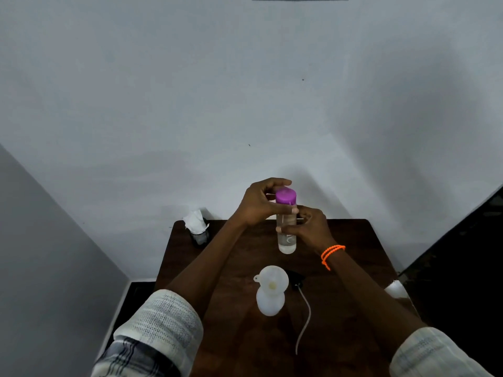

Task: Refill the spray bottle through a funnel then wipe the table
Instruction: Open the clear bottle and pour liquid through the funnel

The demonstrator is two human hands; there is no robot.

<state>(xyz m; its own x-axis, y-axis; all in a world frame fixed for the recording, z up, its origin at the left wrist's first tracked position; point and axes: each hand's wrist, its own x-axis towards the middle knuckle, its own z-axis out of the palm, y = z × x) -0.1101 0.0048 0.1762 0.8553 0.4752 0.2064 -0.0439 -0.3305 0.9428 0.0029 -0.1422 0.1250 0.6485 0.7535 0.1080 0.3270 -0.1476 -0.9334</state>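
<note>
Clear bottle [286,235], part-filled, held upright above the table [353,240]: left hand [258,202] clasps its purple cap [285,196], right hand [309,224] grips the body.

Your frame is dim and soft overall. Light seems to come from above and behind you: shadows of both arms fall on the pale grey wall [245,91]. Wide-angle bending at the edges; dark brown wooden table [353,240] underexposed, corners murky.

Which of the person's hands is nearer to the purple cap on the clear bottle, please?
The left. The left hand curls around the purple cap at the top of the clear bottle, fingers touching it. The right hand grips the bottle's body lower down, below the cap.
</note>
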